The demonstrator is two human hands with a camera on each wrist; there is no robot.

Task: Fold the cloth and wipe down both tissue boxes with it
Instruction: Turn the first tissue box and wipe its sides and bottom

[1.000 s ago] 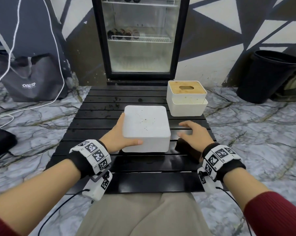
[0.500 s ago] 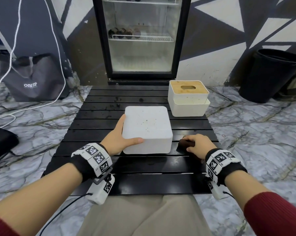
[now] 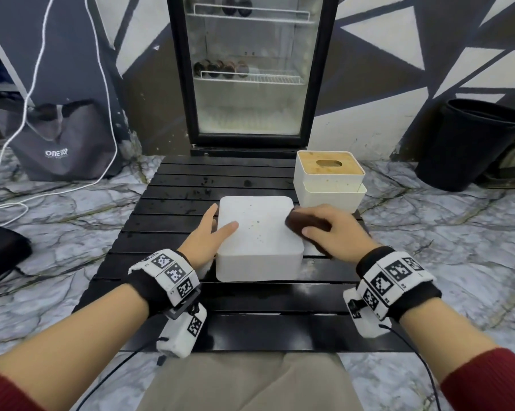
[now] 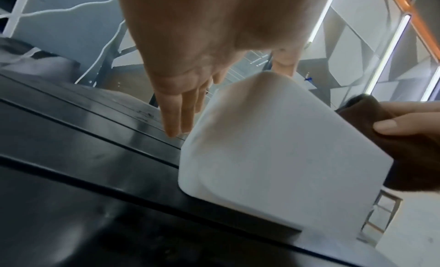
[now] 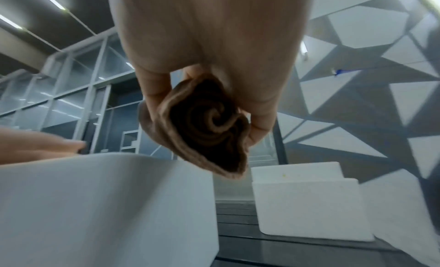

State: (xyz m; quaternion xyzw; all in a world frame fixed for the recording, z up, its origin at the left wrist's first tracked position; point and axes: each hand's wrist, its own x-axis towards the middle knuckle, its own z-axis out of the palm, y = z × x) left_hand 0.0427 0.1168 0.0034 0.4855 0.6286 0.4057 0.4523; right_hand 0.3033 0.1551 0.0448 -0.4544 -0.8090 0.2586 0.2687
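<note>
The smooth white box [image 3: 257,232] is steadied at nine o'clock by the left hand [image 3: 209,235], fingers straight. A rolled brown cloth [image 3: 305,226] is clamped in the right hand [image 3: 334,232] at its three o'clock edge.

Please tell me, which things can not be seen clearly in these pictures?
- Head view: the cloth is mostly covered by the right hand; whether it touches the near tissue box is unclear.
- Left wrist view: the left hand hides the box's far side.
- Far tissue box: whether it holds tissue cannot be told.
- Fridge items: too small and blurred to name.
</note>
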